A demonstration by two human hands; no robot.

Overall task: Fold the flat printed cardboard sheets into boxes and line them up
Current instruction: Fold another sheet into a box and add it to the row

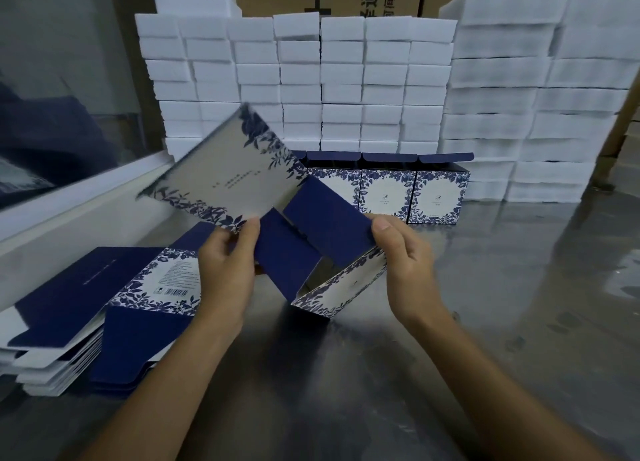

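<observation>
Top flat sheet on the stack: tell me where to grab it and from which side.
Pinch the top flat sheet at its near navy flap edge, coming from the right. The flap overhangs the stack, and the left hand already works beside it.

Half-opened cardboard sheet between two gripping hands, above steel table.
</observation>
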